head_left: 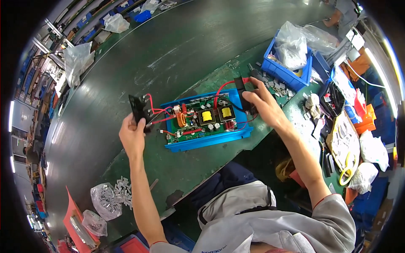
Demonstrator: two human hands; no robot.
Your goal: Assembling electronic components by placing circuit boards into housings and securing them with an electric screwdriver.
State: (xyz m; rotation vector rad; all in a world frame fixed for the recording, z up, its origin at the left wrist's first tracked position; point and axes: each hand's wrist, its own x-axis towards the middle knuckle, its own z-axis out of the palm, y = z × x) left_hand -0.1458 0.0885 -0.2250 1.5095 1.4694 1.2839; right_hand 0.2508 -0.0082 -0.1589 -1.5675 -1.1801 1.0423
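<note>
In front of me on the green table lies a blue metal housing (206,145) with its top off. Inside sits a green circuit board (192,120) carrying two yellow-and-black transformers and a copper-wound coil. My left hand (133,135) grips a black end panel (138,110) standing off the housing's left end; red wires run from it to the board. At the other end my right hand (265,103) grips a second black end panel (242,93), joined to the board by thick red and black wires. The fingertips behind both panels are partly hidden.
A blue bin (287,71) with plastic bags stands at the far right, small metal pieces (280,89) scattered beside it. Bags of small metal parts (105,200) lie at the near left. Yellow tape (346,170) and clutter fill the right side. Another person's arm (334,19) shows at far right.
</note>
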